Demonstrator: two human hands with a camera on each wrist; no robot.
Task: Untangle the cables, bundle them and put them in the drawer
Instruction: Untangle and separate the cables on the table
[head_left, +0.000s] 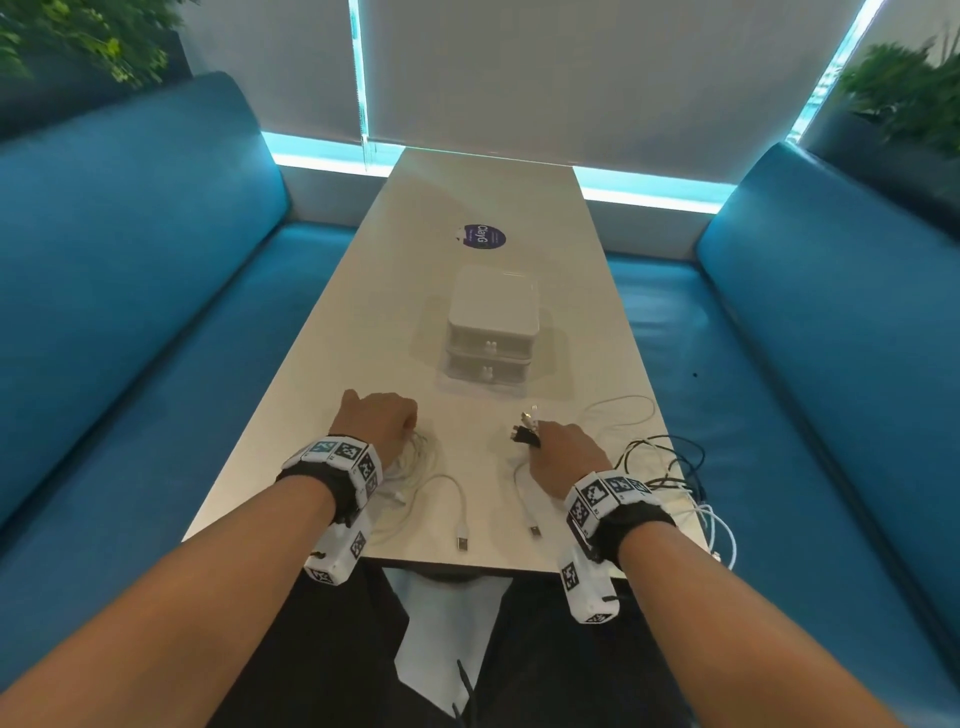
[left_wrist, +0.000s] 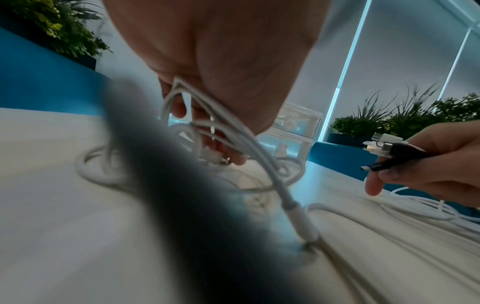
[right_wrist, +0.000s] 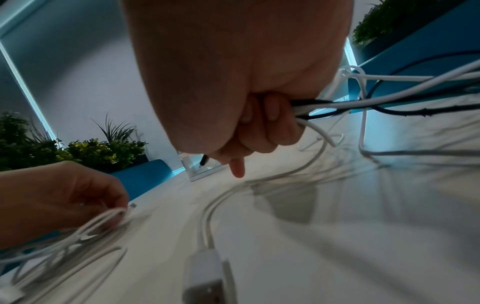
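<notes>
My left hand grips a coil of white cable on the white table, fingers curled round its loops; one USB end trails toward me. My right hand holds several black and white cable ends in a fist, plugs sticking out past the fingers. From that fist a tangle of black and white cables runs right, partly over the table edge. The white two-drawer box stands farther back, both drawers closed.
A round dark sticker lies beyond the drawer box. Blue benches flank the table on both sides. Another white cable end with a USB plug lies near the front edge between my hands.
</notes>
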